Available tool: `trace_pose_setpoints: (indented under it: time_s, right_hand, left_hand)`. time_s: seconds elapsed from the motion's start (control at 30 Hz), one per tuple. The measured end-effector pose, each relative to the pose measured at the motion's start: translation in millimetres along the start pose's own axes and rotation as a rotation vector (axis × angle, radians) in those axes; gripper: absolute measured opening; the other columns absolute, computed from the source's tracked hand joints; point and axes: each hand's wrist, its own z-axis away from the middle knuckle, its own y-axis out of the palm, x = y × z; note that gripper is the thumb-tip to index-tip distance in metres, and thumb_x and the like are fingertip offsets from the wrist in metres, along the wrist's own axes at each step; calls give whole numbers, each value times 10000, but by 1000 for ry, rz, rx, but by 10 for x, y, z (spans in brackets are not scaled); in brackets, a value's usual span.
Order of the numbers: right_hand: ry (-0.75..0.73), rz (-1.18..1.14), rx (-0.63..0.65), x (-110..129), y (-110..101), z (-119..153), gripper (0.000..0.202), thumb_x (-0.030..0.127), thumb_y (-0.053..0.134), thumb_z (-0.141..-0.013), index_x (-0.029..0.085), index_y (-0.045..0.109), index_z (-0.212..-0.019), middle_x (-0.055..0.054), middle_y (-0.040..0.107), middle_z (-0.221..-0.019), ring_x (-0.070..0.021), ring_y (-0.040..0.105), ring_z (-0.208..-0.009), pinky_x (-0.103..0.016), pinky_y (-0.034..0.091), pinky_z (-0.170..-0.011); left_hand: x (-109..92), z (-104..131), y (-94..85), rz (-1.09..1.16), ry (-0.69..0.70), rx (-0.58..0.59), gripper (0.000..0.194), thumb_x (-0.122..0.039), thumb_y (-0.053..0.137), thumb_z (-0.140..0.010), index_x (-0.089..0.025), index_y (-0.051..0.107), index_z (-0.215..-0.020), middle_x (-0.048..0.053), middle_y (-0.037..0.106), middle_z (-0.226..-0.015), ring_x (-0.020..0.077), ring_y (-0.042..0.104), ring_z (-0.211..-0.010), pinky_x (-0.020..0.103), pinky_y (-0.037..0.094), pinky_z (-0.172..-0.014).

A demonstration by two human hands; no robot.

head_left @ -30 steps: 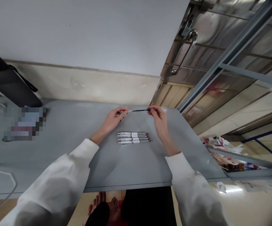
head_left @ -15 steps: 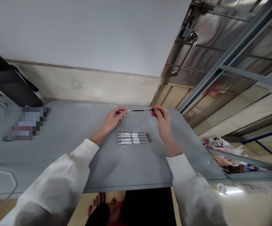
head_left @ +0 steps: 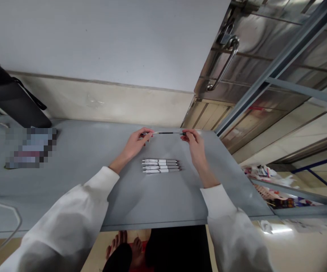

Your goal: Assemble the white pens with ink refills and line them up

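Near the far edge of the grey table, a thin pen refill [head_left: 166,133] with a black middle stretch is held level between both hands. My left hand [head_left: 137,140] pinches its left end, where a dark piece shows by the fingers. On the other side, my right hand [head_left: 194,140] is closed around its right end, and a small dark part shows at the fingertips. What exactly sits inside each pinch is partly hidden. Below the refill, several white and silver pens [head_left: 160,166] lie side by side in a neat row, tips pointing right, touched by neither hand.
At the far left stands a black case [head_left: 13,100] with a strap, and a blurred-out flat object [head_left: 31,148] lies in front of it. A white cable [head_left: 7,207] crosses the table's left front. Beyond the right edge are a metal frame [head_left: 265,85] and bagged items [head_left: 268,173].
My right hand's fingers have shifted very slightly leftward and turned a little at the refill's end. My left hand and the row of pens stay where they were.
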Motion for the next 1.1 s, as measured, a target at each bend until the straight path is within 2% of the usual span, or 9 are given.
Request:
trace_pose_setpoints:
  time_s: [0.23,0.5,0.63,0.87,1.1]
  right_hand:
    - [9,204,193,-41,35,67,447,610,507,-1008,229,683,-854,-67,749,-943,-200,689,-745,-375,544,-757]
    - [-27,261,268,26,70,102,412,575,534,-1009,249,669,-795,-43,736,-844,-204,661,-714,-365,492,-728]
    - [-2,214,304,97,113,134,393,559,562,-994,250,665,-774,-30,726,-835,-192,648,-709,-355,480,-733]
    - [102,0,238,108,91,99,407,598,640,-919,216,683,-789,-38,722,-866,-158,606,-665,-330,484,-697]
    - [99,-72,99,123,4,34,427,609,690,-874,209,662,-727,-30,672,-809,-143,556,-627,-311,445,-623]
  left_hand:
    - [24,0,5,-17,8,9,285,-426,632,-966,-218,746,-1123,75,745,-1064,202,670,-905,259,506,-644]
    - [54,-3,12,-61,46,37,288,-442,619,-974,-225,746,-1115,59,738,-1023,183,646,-831,253,493,-631]
    - [67,4,19,-71,50,50,289,-444,613,-981,-230,750,-1119,53,751,-1020,167,636,-779,249,477,-621]
    - [3,14,11,-42,34,51,290,-436,622,-967,-219,750,-1111,57,737,-1000,155,606,-720,250,474,-607]
    - [47,-63,-118,-9,33,-46,281,-425,642,-939,-203,744,-1078,73,734,-998,181,633,-799,257,488,-624]
